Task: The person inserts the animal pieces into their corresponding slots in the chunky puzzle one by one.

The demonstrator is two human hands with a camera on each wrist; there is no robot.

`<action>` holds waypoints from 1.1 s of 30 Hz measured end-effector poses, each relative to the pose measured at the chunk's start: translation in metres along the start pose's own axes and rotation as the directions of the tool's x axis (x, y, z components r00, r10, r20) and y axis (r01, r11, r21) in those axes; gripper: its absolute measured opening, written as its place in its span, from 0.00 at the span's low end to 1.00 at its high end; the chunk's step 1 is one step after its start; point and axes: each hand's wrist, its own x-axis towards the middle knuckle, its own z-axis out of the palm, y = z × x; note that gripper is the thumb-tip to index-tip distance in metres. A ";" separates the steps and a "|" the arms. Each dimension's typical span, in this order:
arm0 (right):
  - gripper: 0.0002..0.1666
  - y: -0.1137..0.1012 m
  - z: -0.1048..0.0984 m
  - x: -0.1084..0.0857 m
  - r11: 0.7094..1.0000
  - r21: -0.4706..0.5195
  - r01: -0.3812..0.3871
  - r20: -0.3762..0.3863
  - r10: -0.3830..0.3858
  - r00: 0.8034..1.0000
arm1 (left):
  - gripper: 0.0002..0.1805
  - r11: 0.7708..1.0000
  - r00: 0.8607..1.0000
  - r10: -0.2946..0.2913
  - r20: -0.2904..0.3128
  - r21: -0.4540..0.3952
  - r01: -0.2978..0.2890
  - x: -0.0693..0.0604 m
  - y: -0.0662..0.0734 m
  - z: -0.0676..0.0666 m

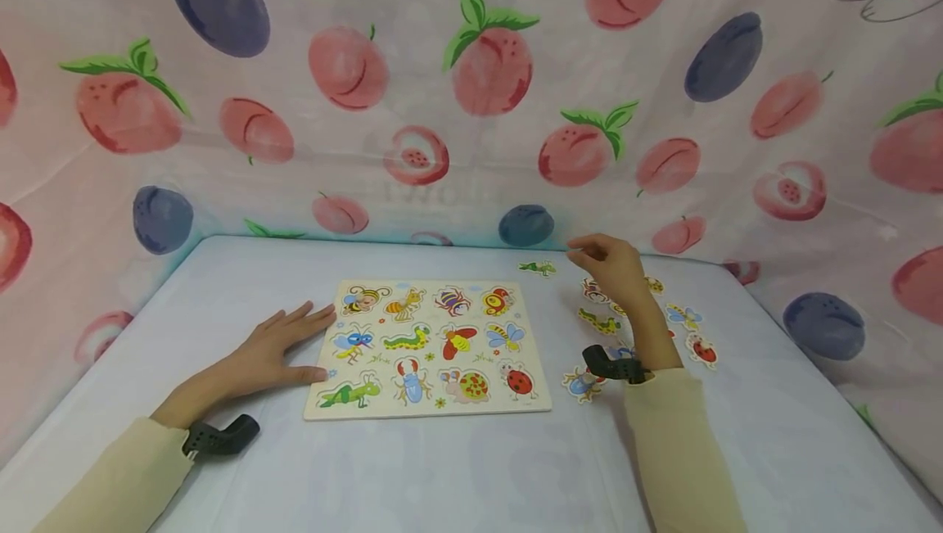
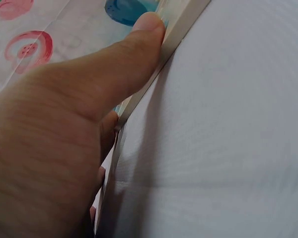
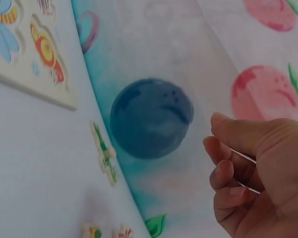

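A wooden insect board [image 1: 435, 361] lies flat, its twelve-picture face up. My left hand [image 1: 263, 354] rests at the board's left edge with fingers spread; the left wrist view has the thumb [image 2: 139, 47] against the rim. Above the back right of the table hovers my right hand [image 1: 613, 271], fingers loosely bent. In the right wrist view this hand [image 3: 260, 173] has a gap between thumb and forefinger and nothing visible between them. A green grasshopper piece [image 1: 538, 268] lies on the cloth to its left, also visible in the right wrist view [image 3: 105, 154].
Right of the board lie several loose insect pieces, among them a caterpillar [image 1: 599, 321], a dragonfly [image 1: 683, 317], a ladybird [image 1: 702, 350] and a blue beetle [image 1: 584, 384]. My right forearm partly covers the group. A fruit-patterned cloth [image 1: 471, 189] stands behind the white table.
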 end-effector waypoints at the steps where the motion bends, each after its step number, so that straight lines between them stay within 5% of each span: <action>1: 0.18 0.003 0.000 0.000 1.000 -0.004 -0.014 -0.004 0.014 1.000 | 0.50 1.000 1.000 -0.002 0.001 0.000 0.002 0.000 0.000 0.000; 15: 0.17 0.042 0.008 -0.006 0.980 -0.096 -0.176 -0.021 0.175 0.984 | 0.50 1.000 1.000 -0.010 0.003 0.005 0.010 0.000 -0.004 0.002; 22: 0.19 0.061 0.014 -0.011 0.946 -0.044 -0.322 -0.017 0.322 0.947 | 0.50 1.000 1.000 -0.011 0.005 0.000 0.011 0.000 -0.003 0.002; 33: 0.19 0.077 0.019 -0.014 0.941 -0.036 -0.335 -0.119 0.329 0.937 | 0.51 1.000 1.000 -0.026 0.012 -0.003 0.026 0.000 0.000 0.000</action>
